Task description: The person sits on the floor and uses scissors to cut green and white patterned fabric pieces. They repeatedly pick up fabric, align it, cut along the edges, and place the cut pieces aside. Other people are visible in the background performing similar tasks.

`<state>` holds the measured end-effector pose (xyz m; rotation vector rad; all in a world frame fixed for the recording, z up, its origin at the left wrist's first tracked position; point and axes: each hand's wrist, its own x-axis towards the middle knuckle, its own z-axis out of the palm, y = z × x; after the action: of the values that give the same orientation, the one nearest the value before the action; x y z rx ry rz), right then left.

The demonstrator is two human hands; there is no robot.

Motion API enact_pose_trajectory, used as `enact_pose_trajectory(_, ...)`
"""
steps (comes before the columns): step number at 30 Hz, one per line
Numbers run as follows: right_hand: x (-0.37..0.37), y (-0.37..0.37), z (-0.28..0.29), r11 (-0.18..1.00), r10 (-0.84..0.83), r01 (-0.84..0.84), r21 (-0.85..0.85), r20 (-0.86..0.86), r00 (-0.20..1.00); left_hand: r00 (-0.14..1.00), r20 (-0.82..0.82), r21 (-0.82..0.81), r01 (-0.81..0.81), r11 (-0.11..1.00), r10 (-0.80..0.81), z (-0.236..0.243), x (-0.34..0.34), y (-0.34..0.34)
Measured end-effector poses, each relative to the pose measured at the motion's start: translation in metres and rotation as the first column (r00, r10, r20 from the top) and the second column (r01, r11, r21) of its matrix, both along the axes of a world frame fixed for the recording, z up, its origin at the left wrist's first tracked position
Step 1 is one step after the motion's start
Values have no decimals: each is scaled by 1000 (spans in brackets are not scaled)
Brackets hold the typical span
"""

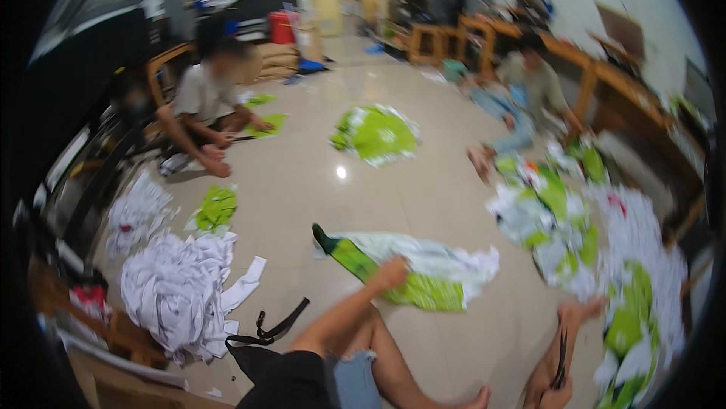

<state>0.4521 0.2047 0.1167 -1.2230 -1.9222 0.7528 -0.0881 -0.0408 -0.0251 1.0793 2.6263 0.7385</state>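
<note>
Sorting green-and-white fabric pieces on the floor

Reaching forward, the left hand [391, 273] rests its fingers on a green and white printed fabric piece [423, 273] lying mid-floor. The right hand [556, 382] grips dark scissors [562, 360]. A trimmed white scrap heap [181, 288] sits left; a large uncut green-white pile [605, 258] remains right, so probably much is left.

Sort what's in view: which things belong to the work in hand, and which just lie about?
In hand: left hand on green-and-white cloth; right hand with dark scissors.
Lying about: white scrap heap, black strap, far green pile.
</note>
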Motion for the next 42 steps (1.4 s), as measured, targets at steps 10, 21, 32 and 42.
enact_pose_trajectory(10, -157, -142, 127, 856, 438, -467, -219, -172, 883, 907, 51, 385, 369, 846, -419, 84, 82, 24)
enact_pose_trajectory(21, -185, -172, 196, 855, 239, -378, -354, -378, 894, 695, 157, 755, 374, 539, -702, 217, 186, -24)
enact_pose_trajectory(32, -45, 27, 196, 961, 276, -196, 196, -741, 611, 803, 321, 483, 317, 816, -502, 187, 83, -120)
enact_pose_trajectory(42, -127, 101, 214, 923, 96, 127, 364, -536, 838, 990, 124, 373, 16, 928, -67, 350, -95, -138)
